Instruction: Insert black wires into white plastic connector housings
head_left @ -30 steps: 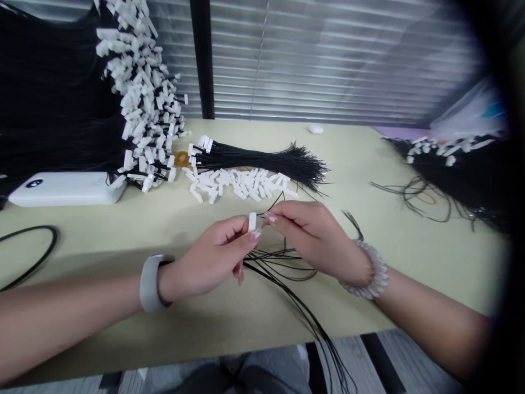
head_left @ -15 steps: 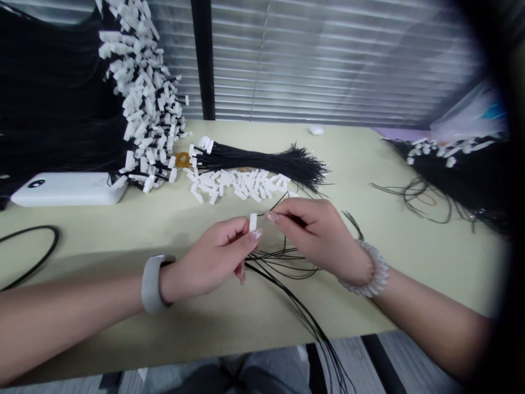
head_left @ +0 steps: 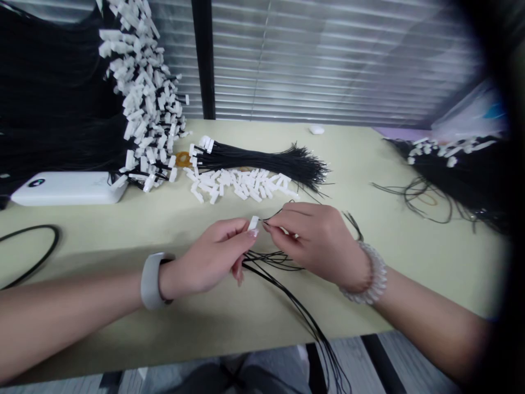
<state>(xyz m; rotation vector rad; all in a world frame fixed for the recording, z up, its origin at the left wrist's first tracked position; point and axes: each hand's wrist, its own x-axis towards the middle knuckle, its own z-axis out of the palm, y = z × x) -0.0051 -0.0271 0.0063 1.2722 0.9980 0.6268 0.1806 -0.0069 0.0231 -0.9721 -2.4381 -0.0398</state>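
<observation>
Between thumb and fingers, my left hand pinches a small white plastic connector housing, tilted to the right at its top. My right hand is closed in a pinch on a thin black wire, whose tip is at the housing's right side; whether it is inside cannot be made out. Below the hands, loose black wires run from under my left hand and hang over the table's front edge. Behind the hands lies a pile of white connector housings.
A bundle of black wires lies behind the pile. At left, a large mass of wires with white connectors rises beside a white power bank. More wires lie at right. A yellow tape roll sits near the back.
The white housing has tipped over to the right in my left hand. My right hand has moved slightly left and down, bringing the wire tip closer to the housing.
</observation>
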